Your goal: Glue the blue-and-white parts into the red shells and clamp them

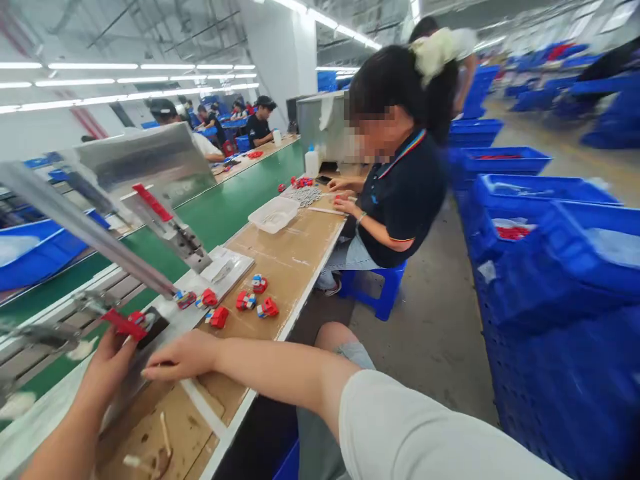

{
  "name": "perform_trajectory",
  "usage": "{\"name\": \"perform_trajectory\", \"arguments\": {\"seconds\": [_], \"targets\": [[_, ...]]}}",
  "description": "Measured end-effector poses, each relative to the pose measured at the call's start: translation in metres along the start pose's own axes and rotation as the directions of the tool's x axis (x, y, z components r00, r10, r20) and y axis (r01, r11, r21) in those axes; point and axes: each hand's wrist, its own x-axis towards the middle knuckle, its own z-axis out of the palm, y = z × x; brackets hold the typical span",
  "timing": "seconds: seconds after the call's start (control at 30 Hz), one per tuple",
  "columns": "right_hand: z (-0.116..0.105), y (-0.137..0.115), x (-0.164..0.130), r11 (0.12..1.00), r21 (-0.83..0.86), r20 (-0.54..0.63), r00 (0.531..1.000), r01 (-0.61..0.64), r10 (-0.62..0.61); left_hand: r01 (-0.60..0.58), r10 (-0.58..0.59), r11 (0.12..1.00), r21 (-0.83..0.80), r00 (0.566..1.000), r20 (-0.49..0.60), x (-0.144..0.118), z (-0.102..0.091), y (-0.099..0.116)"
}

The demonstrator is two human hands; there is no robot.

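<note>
My left hand [107, 367] reaches up to the red handle [123, 325] of a metal press jig [90, 233] at the bench's left and grips it. My right hand [183, 357] lies flat on the jig's base plate [165, 327], fingers together, holding nothing. Several small red, white and blue parts [240, 300] lie on the brown bench top [295, 260] just beyond my hands.
A seated co-worker [395, 180] works further along the bench, with a clear plastic tray [273, 215] and more parts. A green conveyor belt [225, 207] runs on the left. Stacked blue crates [550, 267] fill the right side beyond a concrete aisle.
</note>
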Motion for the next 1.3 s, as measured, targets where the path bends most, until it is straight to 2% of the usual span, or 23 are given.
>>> {"name": "perform_trajectory", "arguments": {"seconds": [0.1, 0.13, 0.27, 0.37, 0.47, 0.53, 0.63, 0.73, 0.8, 0.9, 0.97, 1.07, 1.13, 1.2, 1.3], "targets": [[0.001, -0.003, -0.005, 0.999, -0.039, -0.047, 0.998, 0.035, -0.037, 0.175, -0.176, 0.98, -0.095, 0.984, -0.005, -0.034, -0.019, 0.005], [0.001, -0.004, -0.007, 0.998, -0.046, -0.05, 0.998, 0.046, -0.048, 0.197, -0.2, 0.975, -0.105, 0.98, -0.013, -0.046, -0.026, 0.008], [-0.002, -0.013, -0.013, 0.996, -0.064, -0.033, 0.997, 0.066, -0.068, 0.149, -0.154, 0.986, -0.074, 0.986, -0.067, -0.105, -0.056, 0.022], [0.0, -0.018, -0.018, 0.998, -0.066, -0.055, 0.998, -0.021, 0.018, 0.157, -0.147, 0.976, 0.151, 0.986, -0.078, -0.152, -0.084, 0.03], [0.007, -0.015, -0.02, 0.994, -0.005, -0.114, 0.987, -0.113, 0.112, 0.191, -0.174, 0.891, 0.412, 0.982, -0.078, -0.194, -0.111, 0.026], [0.013, -0.009, -0.019, 0.99, 0.045, -0.133, 0.981, -0.134, 0.139, 0.235, -0.231, 0.828, 0.509, 0.97, -0.072, -0.22, -0.124, 0.017], [0.021, 0.0, -0.016, 0.989, 0.097, -0.132, 0.983, -0.113, 0.125, 0.285, -0.301, 0.791, 0.541, 0.952, -0.061, -0.253, -0.127, 0.001], [0.025, 0.003, -0.017, 0.99, 0.13, -0.099, 0.992, -0.063, 0.076, 0.242, -0.271, 0.813, 0.53, 0.962, -0.024, -0.272, -0.112, -0.012], [0.025, -0.001, -0.021, 0.99, 0.138, -0.028, 1.0, -0.006, 0.01, 0.199, -0.233, 0.824, 0.531, 0.973, -0.004, -0.276, -0.099, -0.015], [0.023, -0.014, -0.026, 0.988, 0.112, 0.13, 0.984, 0.103, -0.118, 0.172, -0.17, 0.844, 0.508, 0.984, -0.05, -0.268, -0.083, -0.012], [0.025, -0.027, -0.028, 0.984, 0.077, 0.239, 0.955, 0.163, -0.177, 0.148, -0.121, 0.896, 0.419, 0.989, -0.089, -0.253, -0.073, -0.007], [0.031, -0.043, -0.026, 0.973, 0.027, 0.359, 0.906, 0.229, -0.223, 0.091, -0.067, 0.979, 0.183, 0.989, -0.134, -0.215, -0.055, -0.002], [0.036, -0.049, -0.024, 0.964, 0.004, 0.394, 0.886, 0.266, -0.246, 0.099, -0.091, 0.994, 0.036, 0.981, -0.174, -0.188, -0.041, -0.001], [0.038, -0.051, -0.023, 0.954, 0.0, 0.41, 0.87, 0.299, -0.273, 0.146, -0.163, 0.984, -0.106, 0.97, -0.179, -0.167, -0.026, -0.004], [0.037, -0.053, -0.024, 0.936, 0.012, 0.415, 0.85, 0.351, -0.324, 0.181, -0.225, 0.937, -0.298, 0.967, -0.12, -0.154, -0.01, -0.009]]}}
